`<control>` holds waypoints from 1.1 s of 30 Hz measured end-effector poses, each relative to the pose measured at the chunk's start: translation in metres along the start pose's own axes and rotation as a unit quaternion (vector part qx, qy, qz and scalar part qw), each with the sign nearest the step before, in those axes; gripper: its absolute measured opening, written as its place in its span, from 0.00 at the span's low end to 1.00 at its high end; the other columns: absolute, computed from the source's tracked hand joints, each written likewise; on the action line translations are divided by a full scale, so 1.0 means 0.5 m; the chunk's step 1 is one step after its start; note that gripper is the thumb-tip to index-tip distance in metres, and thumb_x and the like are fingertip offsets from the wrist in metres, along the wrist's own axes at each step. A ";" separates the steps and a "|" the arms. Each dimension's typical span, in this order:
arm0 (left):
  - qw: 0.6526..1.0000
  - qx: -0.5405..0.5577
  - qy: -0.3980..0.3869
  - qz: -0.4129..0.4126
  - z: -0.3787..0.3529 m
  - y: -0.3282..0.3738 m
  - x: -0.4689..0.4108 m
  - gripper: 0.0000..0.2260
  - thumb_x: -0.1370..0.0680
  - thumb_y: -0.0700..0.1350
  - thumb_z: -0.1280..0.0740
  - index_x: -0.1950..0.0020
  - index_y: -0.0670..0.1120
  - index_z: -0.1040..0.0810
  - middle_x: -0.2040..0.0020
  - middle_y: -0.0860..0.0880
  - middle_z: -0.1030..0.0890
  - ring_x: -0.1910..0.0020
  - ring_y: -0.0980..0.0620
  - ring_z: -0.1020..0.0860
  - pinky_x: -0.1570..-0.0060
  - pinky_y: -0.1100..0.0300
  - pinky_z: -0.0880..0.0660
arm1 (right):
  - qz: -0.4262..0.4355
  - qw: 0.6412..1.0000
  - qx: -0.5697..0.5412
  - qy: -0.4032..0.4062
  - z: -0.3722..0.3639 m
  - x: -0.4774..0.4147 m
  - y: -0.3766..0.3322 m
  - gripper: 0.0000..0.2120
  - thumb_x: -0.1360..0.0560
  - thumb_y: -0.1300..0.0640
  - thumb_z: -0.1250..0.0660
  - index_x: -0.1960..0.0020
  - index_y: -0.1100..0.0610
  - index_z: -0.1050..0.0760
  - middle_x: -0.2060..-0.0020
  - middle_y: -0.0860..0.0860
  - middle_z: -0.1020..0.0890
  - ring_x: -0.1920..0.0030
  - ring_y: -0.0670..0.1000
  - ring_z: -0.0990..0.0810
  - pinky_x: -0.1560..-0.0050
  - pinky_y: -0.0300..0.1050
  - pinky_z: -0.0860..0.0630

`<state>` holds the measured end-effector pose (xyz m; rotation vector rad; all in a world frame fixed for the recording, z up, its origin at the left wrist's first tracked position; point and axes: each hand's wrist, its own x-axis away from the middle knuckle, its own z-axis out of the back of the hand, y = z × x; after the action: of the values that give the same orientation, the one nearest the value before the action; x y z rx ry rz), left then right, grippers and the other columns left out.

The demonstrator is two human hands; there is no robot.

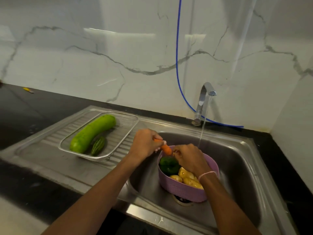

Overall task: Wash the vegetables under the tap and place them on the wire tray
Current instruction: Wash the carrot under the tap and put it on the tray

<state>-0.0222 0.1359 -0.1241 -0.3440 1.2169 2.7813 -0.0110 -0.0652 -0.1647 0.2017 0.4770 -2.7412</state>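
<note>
My left hand [145,143] grips an orange carrot [166,148] over the sink, left of the water stream. My right hand [189,158] pinches the carrot's tip above a purple basket [183,190], which sits in the sink and holds a green capsicum [168,164] and several potatoes [187,178]. The tap [204,100] is running; the stream falls just right of my hands. A wire tray [118,145] on the drainboard holds a long green bottle gourd [92,133] and a small bitter gourd [98,145].
The steel sink basin [237,167] has a drain under the basket. A blue hose [177,65] hangs down the marble wall behind the tap. A yellow-handled tool [28,90] lies on the black counter at far left.
</note>
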 end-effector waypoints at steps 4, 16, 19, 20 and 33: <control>0.952 0.284 0.015 0.113 0.084 -0.015 0.027 0.04 0.24 0.36 0.24 0.55 0.38 0.18 0.61 0.39 0.15 0.66 0.49 0.14 0.60 0.57 0.15 | 0.087 0.989 -0.035 0.117 0.011 -0.017 -0.048 0.12 0.17 0.52 0.34 0.35 0.48 0.19 0.45 0.50 0.14 0.45 0.53 0.17 0.43 0.52 0.20; 0.976 0.185 -0.030 0.110 0.308 -0.102 0.086 0.07 0.22 0.39 0.27 0.44 0.43 0.16 0.52 0.38 0.13 0.54 0.43 0.13 0.49 0.50 0.16 | 0.110 0.955 -0.256 0.106 0.016 -0.116 -0.277 0.15 0.22 0.61 0.25 0.38 0.48 0.17 0.57 0.48 0.12 0.55 0.47 0.13 0.44 0.49 0.17; 0.992 -0.062 0.060 0.088 0.336 -0.132 0.071 0.06 0.22 0.51 0.26 0.48 0.52 0.13 0.61 0.49 0.13 0.61 0.50 0.15 0.56 0.53 0.18 | 0.063 0.955 -0.286 0.047 0.011 -0.188 -0.355 0.12 0.25 0.59 0.24 0.43 0.49 0.15 0.57 0.50 0.12 0.53 0.49 0.13 0.42 0.52 0.18; 0.981 -0.153 0.088 0.084 0.342 -0.139 0.068 0.07 0.23 0.55 0.26 0.52 0.53 0.12 0.64 0.50 0.14 0.64 0.51 0.17 0.62 0.56 0.23 | 0.059 0.958 -0.281 0.020 0.006 -0.208 -0.379 0.13 0.25 0.58 0.24 0.42 0.50 0.15 0.54 0.51 0.11 0.50 0.50 0.13 0.40 0.52 0.18; 0.935 -0.342 0.056 0.083 0.262 -0.186 0.056 0.09 0.27 0.44 0.25 0.54 0.40 0.18 0.54 0.38 0.15 0.51 0.36 0.17 0.60 0.48 0.24 | 0.059 0.979 -0.022 -0.193 -0.067 -0.297 -0.479 0.12 0.27 0.63 0.22 0.44 0.61 0.13 0.49 0.59 0.13 0.53 0.55 0.19 0.53 0.45 0.24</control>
<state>-0.0561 0.2950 -0.1110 -0.4606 0.2443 3.2916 0.0430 0.2045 -0.0949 -0.2996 0.3993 -2.5615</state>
